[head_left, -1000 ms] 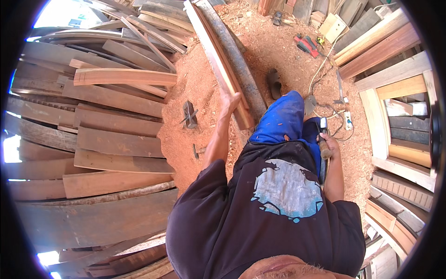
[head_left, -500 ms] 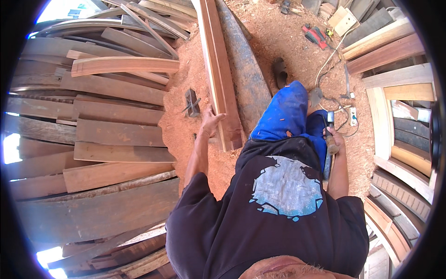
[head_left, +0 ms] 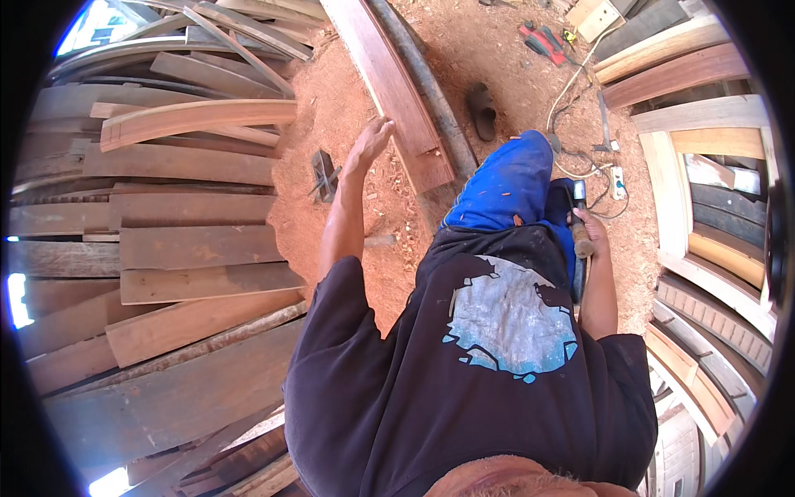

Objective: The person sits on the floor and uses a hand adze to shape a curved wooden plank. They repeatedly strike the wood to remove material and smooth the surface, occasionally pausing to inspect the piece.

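My left hand [head_left: 371, 144] is at the left edge of a long reddish wooden plank [head_left: 414, 124], its fingers bent against that edge. The plank shows a broad face with a notch near its close end. It lies over a weathered dark beam [head_left: 426, 87]. In my right hand [head_left: 592, 229], beside my right leg, is a wooden-handled tool [head_left: 583, 241] with a shiny metal end pointing away from me. A dark bar shows under that hand; which tool it belongs to is hidden. Left of the plank, a wooden hand plane [head_left: 324, 176] rests on the sawdust.
Stacked boards [head_left: 199, 247] fill the left side. A red and black power tool [head_left: 542, 43], a cable and a white power strip [head_left: 618, 183] lie at the right. A dark shoe [head_left: 480, 110] is beyond my knee. Wooden frames [head_left: 672, 195] stand along the right.
The plank has rolled so its broad face shows, and its near end has shifted away and rightward. My left hand has moved farther forward along its edge. My right hand keeps its tool.
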A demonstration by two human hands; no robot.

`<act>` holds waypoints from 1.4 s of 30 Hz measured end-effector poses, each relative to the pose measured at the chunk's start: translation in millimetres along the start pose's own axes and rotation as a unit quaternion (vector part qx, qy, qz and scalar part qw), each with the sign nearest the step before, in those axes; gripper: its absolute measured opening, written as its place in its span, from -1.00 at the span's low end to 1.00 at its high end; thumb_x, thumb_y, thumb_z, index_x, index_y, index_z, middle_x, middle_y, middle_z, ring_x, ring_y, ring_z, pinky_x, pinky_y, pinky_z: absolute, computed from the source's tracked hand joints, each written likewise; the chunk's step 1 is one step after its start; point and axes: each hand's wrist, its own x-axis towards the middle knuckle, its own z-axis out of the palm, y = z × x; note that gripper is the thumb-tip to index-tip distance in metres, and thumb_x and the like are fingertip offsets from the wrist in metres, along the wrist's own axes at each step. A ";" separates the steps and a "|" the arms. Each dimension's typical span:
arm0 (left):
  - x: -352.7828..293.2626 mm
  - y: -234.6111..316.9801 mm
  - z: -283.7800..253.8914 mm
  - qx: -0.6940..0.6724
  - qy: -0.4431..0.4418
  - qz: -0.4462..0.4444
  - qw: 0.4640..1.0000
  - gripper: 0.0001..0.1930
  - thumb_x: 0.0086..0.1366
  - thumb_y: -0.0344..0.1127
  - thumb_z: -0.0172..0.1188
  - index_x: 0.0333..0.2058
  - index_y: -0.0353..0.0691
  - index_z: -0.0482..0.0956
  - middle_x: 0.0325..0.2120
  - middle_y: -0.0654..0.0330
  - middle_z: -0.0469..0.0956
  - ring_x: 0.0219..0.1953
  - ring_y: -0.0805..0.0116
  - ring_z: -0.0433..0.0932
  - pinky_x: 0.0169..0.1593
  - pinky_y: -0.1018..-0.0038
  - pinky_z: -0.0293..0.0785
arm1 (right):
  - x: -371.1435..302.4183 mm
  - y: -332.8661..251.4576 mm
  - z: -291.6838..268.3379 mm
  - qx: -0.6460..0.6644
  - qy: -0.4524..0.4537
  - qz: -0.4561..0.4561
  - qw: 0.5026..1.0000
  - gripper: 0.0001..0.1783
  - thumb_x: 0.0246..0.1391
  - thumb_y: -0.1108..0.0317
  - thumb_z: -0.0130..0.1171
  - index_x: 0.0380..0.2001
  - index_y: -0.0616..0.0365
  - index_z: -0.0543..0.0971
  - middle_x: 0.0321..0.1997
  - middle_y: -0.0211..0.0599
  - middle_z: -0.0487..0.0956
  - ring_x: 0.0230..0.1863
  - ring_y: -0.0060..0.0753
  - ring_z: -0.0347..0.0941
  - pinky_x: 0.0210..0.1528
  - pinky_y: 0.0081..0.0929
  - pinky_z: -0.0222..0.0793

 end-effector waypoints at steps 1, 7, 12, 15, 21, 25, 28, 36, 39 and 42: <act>-11.5 14.4 -1.1 -0.059 -0.027 -0.016 0.998 -0.29 0.47 -0.03 0.16 0.43 -0.26 0.17 0.23 -0.17 0.47 0.21 -0.03 0.53 0.22 0.21 0.55 | 3.4 8.4 -3.5 0.018 0.008 -0.009 1.000 -0.66 0.12 0.04 0.39 -0.30 0.11 0.67 -0.42 -0.36 0.65 -0.52 -0.48 0.52 -0.46 -0.51 0.46; -78.4 11.0 56.7 -0.173 0.085 -0.117 0.974 -0.19 0.24 -0.13 0.46 0.37 -0.24 0.27 0.07 -0.19 0.58 0.05 -0.03 0.63 0.09 0.25 0.61 | 0.3 -4.2 8.0 -0.004 -0.012 -0.011 1.000 -0.66 0.14 0.03 0.38 -0.30 0.11 0.67 -0.43 -0.36 0.64 -0.55 -0.49 0.51 -0.50 -0.52 0.45; -86.3 13.1 80.0 -0.088 0.097 -0.106 0.986 -0.56 0.17 -0.01 0.48 -0.17 -0.29 0.75 -0.23 -0.06 0.74 -0.15 0.13 0.72 -0.02 0.24 0.57 | 2.1 -2.9 -4.7 0.000 -0.036 -0.003 0.999 -0.70 0.17 0.09 0.38 -0.25 0.10 0.66 -0.42 -0.40 0.67 -0.52 -0.52 0.54 -0.49 -0.55 0.46; -72.9 -11.6 96.1 -0.084 0.111 -0.120 0.983 -0.57 0.19 -0.04 0.43 -0.15 -0.31 0.73 -0.25 -0.09 0.74 -0.16 0.11 0.72 -0.04 0.23 0.58 | 3.4 -3.5 -2.6 -0.005 -0.048 -0.019 0.999 -0.70 0.18 0.09 0.37 -0.24 0.10 0.66 -0.42 -0.39 0.66 -0.52 -0.52 0.53 -0.49 -0.54 0.45; -52.7 -18.9 133.3 -0.249 0.140 -0.086 0.955 -0.62 0.22 -0.20 0.35 -0.11 -0.38 0.65 -0.27 -0.09 0.72 -0.24 0.05 0.71 -0.07 0.18 0.61 | -12.8 -8.1 22.0 -0.038 -0.056 -0.076 0.995 -0.68 0.18 0.10 0.35 -0.23 0.15 0.67 -0.40 -0.39 0.66 -0.48 -0.52 0.54 -0.45 -0.55 0.46; -90.0 20.7 137.2 -0.231 0.178 0.016 0.957 -0.44 0.19 -0.30 0.37 0.13 -0.38 0.45 -0.07 -0.13 0.64 -0.08 0.02 0.65 0.06 0.16 0.56 | -47.9 -29.8 43.4 -0.056 -0.050 -0.105 0.992 -0.66 0.18 0.12 0.36 -0.20 0.20 0.66 -0.38 -0.37 0.68 -0.39 -0.55 0.55 -0.28 -0.56 0.46; -138.5 73.8 122.2 -0.036 0.256 0.202 0.944 -0.32 0.11 -0.35 0.41 0.21 -0.32 0.37 0.13 -0.17 0.47 0.21 -0.09 0.44 0.32 0.12 0.35 | -74.4 -71.8 75.2 -0.101 -0.036 -0.161 0.981 -0.67 0.18 0.12 0.35 -0.21 0.20 0.66 -0.38 -0.38 0.69 -0.40 -0.56 0.55 -0.31 -0.56 0.45; -187.7 228.4 100.9 -0.081 0.098 0.613 0.780 -0.32 -0.08 -0.45 0.46 0.11 -0.13 0.51 0.27 -0.12 0.35 0.33 -0.19 0.27 0.39 -0.11 0.10 | -121.0 -163.5 217.2 -0.002 -0.114 -0.201 0.973 -0.64 0.17 0.20 0.39 -0.11 0.24 0.60 -0.22 -0.35 0.63 -0.27 -0.50 0.58 -0.23 -0.46 0.58; -173.3 234.0 69.5 -0.140 0.103 0.648 0.741 -0.46 -0.08 -0.46 0.42 -0.02 -0.10 0.59 0.20 -0.04 0.44 0.26 -0.12 0.37 0.26 -0.03 0.22 | -102.3 -160.2 252.8 0.025 -0.206 -0.234 0.950 -0.65 0.19 0.18 0.39 -0.13 0.22 0.61 -0.26 -0.40 0.63 -0.29 -0.56 0.58 -0.24 -0.54 0.57; -165.1 212.3 25.0 -0.312 0.121 0.552 0.764 -0.60 -0.02 -0.52 0.41 -0.14 -0.18 0.58 -0.16 0.09 0.68 -0.07 0.11 0.66 0.08 0.23 0.55 | -88.0 -165.7 287.5 -0.008 -0.218 -0.223 0.950 -0.68 0.23 0.16 0.36 -0.15 0.20 0.63 -0.31 -0.38 0.67 -0.34 -0.59 0.60 -0.24 -0.58 0.58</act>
